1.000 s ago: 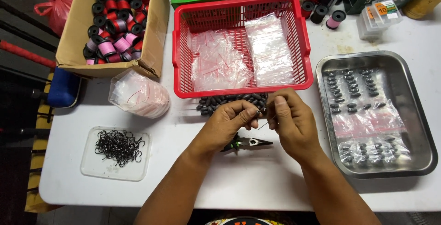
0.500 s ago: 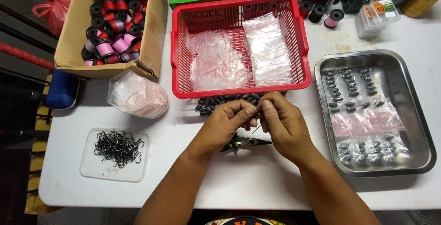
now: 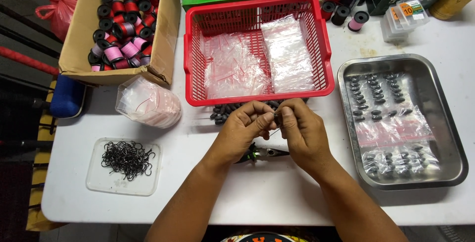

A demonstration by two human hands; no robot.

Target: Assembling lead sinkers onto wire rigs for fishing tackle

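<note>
Two hands meet fingertip to fingertip over the white counter [image 3: 277,192]: the left hand [image 3: 245,128] and the right hand [image 3: 302,131] are pinched together on something tiny and dark, probably a small sinker [image 3: 275,117] on a thin line (too small to tell for sure). Just under the hands lies a pair of pliers [image 3: 264,153] flat on the counter. Just beyond the fingertips a heap of dark sinkers [image 3: 225,111] sits against the red basket [image 3: 195,81], which holds clear plastic bags [image 3: 287,56]. Right of the right hand, a steel tray [image 3: 445,123] carries bagged sinkers. Well left of the left hand, a clear lid [image 3: 96,185] holds black hooks [image 3: 126,158], and beyond it stands a cardboard box [image 3: 79,39] of thread spools [image 3: 121,29].
</note>
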